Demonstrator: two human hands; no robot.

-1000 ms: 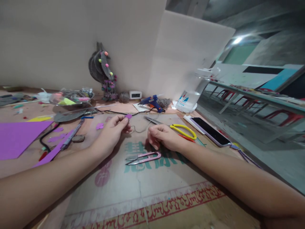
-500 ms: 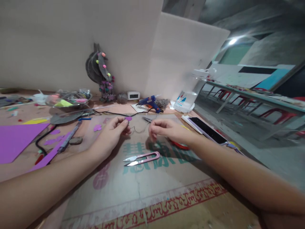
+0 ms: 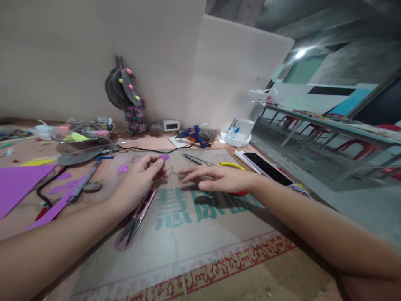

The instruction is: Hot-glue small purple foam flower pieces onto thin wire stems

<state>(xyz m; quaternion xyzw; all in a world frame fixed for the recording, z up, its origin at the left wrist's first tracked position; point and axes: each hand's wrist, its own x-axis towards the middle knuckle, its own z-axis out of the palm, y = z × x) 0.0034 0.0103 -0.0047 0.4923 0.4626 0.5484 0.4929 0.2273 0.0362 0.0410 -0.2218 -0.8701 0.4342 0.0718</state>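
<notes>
My left hand (image 3: pixel 149 172) is closed, pinching a small purple cut-out (image 3: pixel 164 157) between thumb and forefinger. Beneath its palm and wrist, a pair of pink-handled thread snips (image 3: pixel 139 215) points toward me; whether the hand touches it I cannot tell. My right hand (image 3: pixel 217 176) hovers palm down over the mat, fingers stretched out and apart, with nothing visible in it. A thin dark thread (image 3: pixel 171 169) shows between the two hands. Scissors (image 3: pixel 200 160) with yellow and red handles lie behind and partly under my right hand.
Purple sheet (image 3: pixel 23 184) and several cut-outs (image 3: pixel 123 168) lie on the left, near a pen (image 3: pixel 84 182) and a stone (image 3: pixel 92 187). Farther back are a bowl of scraps (image 3: pixel 83 136), a blue glue gun (image 3: pixel 193 134) and a water jug (image 3: pixel 240 127). A phone (image 3: pixel 266 168) lies right.
The snips have shifted left and turned from lying crosswise to pointing toward me beside my left wrist. My right hand has opened from curled fingers to stretched ones. The view has swung slightly right.
</notes>
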